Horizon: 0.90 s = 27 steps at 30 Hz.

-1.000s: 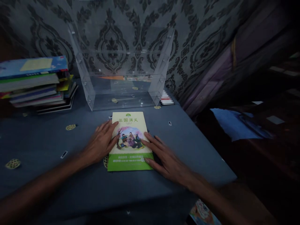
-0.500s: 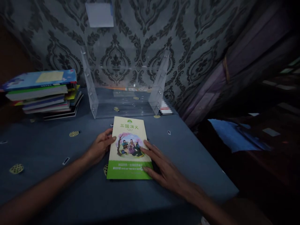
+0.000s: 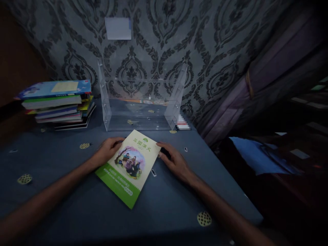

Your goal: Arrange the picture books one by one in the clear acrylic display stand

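1. The left hand holds the 三国演义 paperback by its left edge, thumb over the cover, fingers mostly hidden behind it.
2. The right hand has its fingertips at the upper right corner, with the thumb set apart from them; whether it pinches the corner, I cannot tell.
3. The paperback lies between the hands, slanted, its green lower end reaching nearer the wearer than either grip. Its smooth cover is cream above a zigzag-edged green band, with a rounded picture of figures beside a blossoming tree.
4. Under and around the grip spreads a blue-grey tablecloth, printed with yellow, dark-spotted ovals.
5. Just beyond the grip stands a clear acrylic rack, tiered, with sloping sides and shiny fasteners; an orange strip shows through it.
6. Beyond the left hand, to its left, is an uneven stack of books, topped by a glossy blue book.
7. Farther past the grip, damask-patterned wallpaper bears a white rectangular card.
8. Well right of the grip hang a gathered purple curtain and, lower, a rumpled blue sheet.
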Available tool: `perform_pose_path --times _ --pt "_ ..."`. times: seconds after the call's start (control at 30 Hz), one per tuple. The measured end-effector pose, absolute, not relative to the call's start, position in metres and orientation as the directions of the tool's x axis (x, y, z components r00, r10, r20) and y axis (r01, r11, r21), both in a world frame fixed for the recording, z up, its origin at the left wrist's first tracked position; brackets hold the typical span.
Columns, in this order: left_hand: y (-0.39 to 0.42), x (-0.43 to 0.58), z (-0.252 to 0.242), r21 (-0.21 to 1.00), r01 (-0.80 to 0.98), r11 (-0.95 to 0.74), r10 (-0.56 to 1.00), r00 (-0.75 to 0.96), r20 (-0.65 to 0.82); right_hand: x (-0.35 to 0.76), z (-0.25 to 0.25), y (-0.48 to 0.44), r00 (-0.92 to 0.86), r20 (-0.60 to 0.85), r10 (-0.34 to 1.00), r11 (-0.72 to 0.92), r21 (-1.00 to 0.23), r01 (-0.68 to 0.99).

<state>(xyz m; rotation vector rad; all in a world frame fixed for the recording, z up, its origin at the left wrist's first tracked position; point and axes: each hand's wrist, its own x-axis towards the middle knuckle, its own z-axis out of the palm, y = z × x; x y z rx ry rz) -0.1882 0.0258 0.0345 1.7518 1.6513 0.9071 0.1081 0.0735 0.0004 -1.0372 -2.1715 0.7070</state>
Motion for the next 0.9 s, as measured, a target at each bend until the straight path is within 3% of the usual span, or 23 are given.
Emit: perform_pose_path --times 0.07,0.13,0.23,0.4,0.67,0.9 --pt "0.019 -0.18 0.038 0.541 0.817 -0.2 0.968 0.079 0.24 0.107 0.003 0.084 -0.462 0.295 0.836 0.513 -0.72 0.467" --pt "0.009 -0.163 0.042 0.346 0.888 -0.303 0.938 0.216 0.27 0.106 0.004 0.091 -0.423 0.285 0.86 0.474 -0.752 0.458" --pt "-0.01 -0.127 0.043 0.171 0.895 -0.412 0.9 0.372 0.227 0.106 0.003 0.095 -0.374 0.287 0.882 0.438 -0.792 0.425" --pt "-0.024 -0.084 0.038 -0.11 0.893 -0.437 0.876 0.45 0.175 0.11 0.002 0.089 -0.333 0.268 0.904 0.38 -0.861 0.337" --pt "-0.019 -0.078 0.04 -0.215 0.876 -0.432 0.871 0.467 0.153 0.115 0.009 0.085 -0.375 0.223 0.9 0.328 -0.913 0.244" --pt "-0.015 -0.082 0.055 -0.153 0.862 -0.484 0.861 0.5 0.091 0.119 0.011 0.087 -0.385 0.215 0.898 0.293 -0.943 0.157"
